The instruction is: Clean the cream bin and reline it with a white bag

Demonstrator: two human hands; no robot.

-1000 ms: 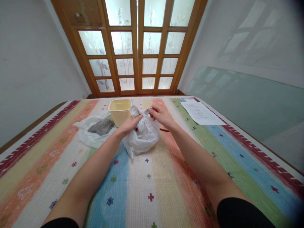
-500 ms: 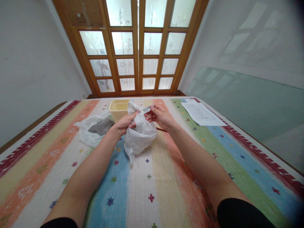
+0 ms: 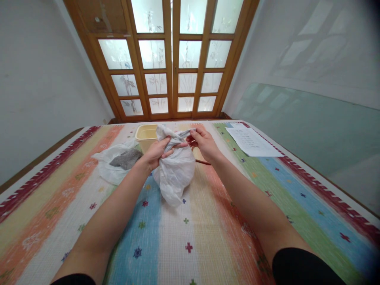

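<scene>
A white plastic bag point(image 3: 175, 174) hangs between my hands, bunched at its neck and full below. My left hand point(image 3: 157, 153) grips the gathered neck from the left, fingers closed on the plastic. Between thumb and fingers of my right hand point(image 3: 202, 142) is a twisted end of the same bag, pulled out to the right. What the bag contains is hidden. Beyond my left hand stands a cream plastic tub point(image 3: 145, 133), partly covered by the bag. A thin reddish-brown edge point(image 3: 203, 162), of a thing I cannot make out, shows beneath my right hand.
Left of the tub, a grey fuzzy cloth-like piece point(image 3: 126, 159) lies on another white plastic bag point(image 3: 103, 162). Printed paper sheets point(image 3: 253, 141) rest at the table's right. A striped tablecloth point(image 3: 175, 245) covers the table; a glass-paned wooden door point(image 3: 172, 79) stands behind.
My right hand has shifted slightly right, drawing the twisted end longer and tighter. The bag's lower part has swung a little and its bottom corner now points more to the right.
</scene>
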